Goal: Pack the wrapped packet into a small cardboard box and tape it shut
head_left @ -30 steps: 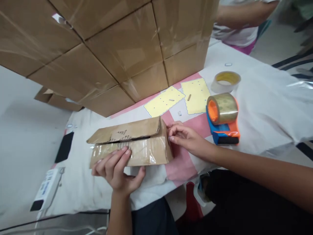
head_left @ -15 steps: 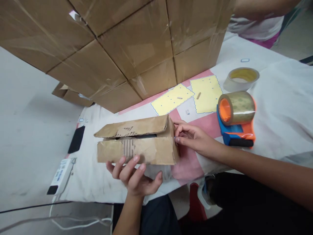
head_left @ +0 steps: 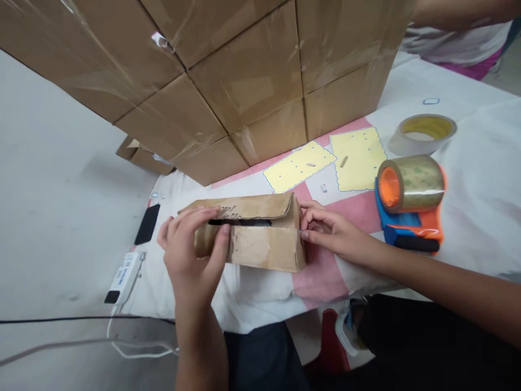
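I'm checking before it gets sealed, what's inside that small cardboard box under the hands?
Through the slit under the small cardboard box's top flap only darkness shows. The left hand covers its left part, the right hand touches its right end; the contents are hidden.

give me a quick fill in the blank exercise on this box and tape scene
1. The left hand grips the ____ end of the small box.
2. The right hand touches the box's ____ end.
3. The tape dispenser has an orange and ____ body.
4. The loose tape roll lies ____ the dispenser, farther from the person.

Missing words: left; right; blue; behind
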A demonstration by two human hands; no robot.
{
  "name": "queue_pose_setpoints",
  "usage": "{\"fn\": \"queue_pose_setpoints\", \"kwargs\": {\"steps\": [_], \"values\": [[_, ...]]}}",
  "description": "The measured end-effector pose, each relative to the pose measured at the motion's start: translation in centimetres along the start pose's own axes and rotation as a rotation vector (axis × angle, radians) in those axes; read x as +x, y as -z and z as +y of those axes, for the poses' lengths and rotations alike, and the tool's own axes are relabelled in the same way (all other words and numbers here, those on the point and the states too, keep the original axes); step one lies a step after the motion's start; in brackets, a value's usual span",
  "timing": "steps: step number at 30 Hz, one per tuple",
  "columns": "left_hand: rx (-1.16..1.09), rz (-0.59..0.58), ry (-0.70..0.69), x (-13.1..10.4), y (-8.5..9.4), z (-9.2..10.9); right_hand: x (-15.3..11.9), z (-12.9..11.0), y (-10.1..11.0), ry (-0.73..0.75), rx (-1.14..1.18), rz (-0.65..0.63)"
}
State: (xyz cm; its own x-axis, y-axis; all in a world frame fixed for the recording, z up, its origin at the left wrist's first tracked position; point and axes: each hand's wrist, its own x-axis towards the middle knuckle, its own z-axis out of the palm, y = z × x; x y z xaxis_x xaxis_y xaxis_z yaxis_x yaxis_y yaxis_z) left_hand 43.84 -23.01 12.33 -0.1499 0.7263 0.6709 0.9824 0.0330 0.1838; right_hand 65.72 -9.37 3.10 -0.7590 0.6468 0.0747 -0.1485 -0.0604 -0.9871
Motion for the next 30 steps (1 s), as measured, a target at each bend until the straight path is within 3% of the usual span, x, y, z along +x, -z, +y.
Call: {"fn": "queue_pose_setpoints", "kwargs": {"steps": [3, 8, 11, 14, 20, 27, 30], "values": [[0.006, -0.051, -0.083, 1.0, 0.6, -0.5, 0.1, 0.2, 0.2, 0.025, -0.009, -0.010], [-0.254, 0.051, -0.066, 1.5, 0.8, -0.7, 0.3, 0.6, 0.4, 0.045, -0.043, 0.002], [-0.308, 0.052, -0.015, 1.9, 0.6, -0.2, 0.2, 0.0, 0.2, 0.119, -0.108, 0.142], [-0.276, -0.023, 0.028, 2.4, 0.3, 0.3, 0.1, -1.8, -0.3, 0.290, -0.248, 0.271], [-0.257, -0.118, 0.116, 2.6, -0.6, 0.2, 1.3, -5.2, -1.1, 0.529, -0.556, -0.023], [-0.230, -0.261, 0.220, 2.9, -1.3, -0.2, 2.3, -5.5, -1.2, 0.608, -0.735, -0.078], [-0.154, -0.247, 0.199, 3.0, -1.5, -0.1, 2.2, -5.5, -1.2, 0.596, -0.724, -0.079]]}}
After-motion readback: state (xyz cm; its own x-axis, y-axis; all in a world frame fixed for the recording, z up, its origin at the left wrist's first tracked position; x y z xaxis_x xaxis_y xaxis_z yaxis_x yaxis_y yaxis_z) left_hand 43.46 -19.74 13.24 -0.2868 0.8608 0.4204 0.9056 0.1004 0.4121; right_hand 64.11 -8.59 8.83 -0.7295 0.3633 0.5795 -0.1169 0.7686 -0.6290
